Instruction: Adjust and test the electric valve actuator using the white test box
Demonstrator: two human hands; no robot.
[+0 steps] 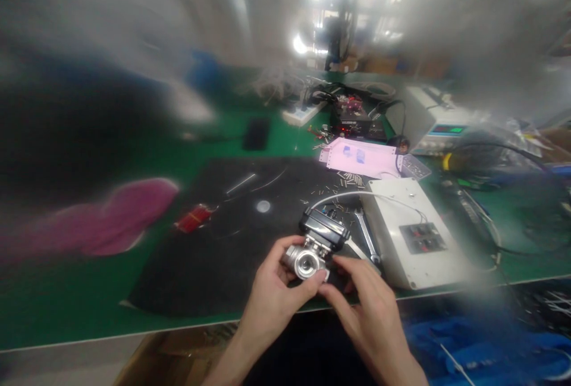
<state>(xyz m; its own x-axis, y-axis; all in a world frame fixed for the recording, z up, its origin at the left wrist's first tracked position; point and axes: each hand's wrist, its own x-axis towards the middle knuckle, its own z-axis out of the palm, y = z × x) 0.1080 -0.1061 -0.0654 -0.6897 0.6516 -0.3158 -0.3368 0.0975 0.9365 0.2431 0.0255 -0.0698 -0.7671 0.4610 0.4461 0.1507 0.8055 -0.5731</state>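
A motorized ball valve (307, 262) with a shiny metal body and a black actuator box (325, 228) on top is held near the mat's front edge, its round port facing me. My left hand (279, 285) grips the metal body from the left, thumb across its lower front. On the other side, my right hand (368, 297) closes its thumb and fingertips at the body's right end. From the actuator a pale cable (348, 193) arcs over to a white box (401, 228) with a dark terminal plate. Two wrenches, one a silver wrench (368, 236), lie just right of the valve.
Several small screws (350, 180) are scattered on the black mat (232, 219). A red packet (193, 218) and a small white disc (263, 206) lie to the left. Pink paper (363, 157) and a power supply (439, 121) with a green display stand behind. Pink cloth (129, 216) sits far left.
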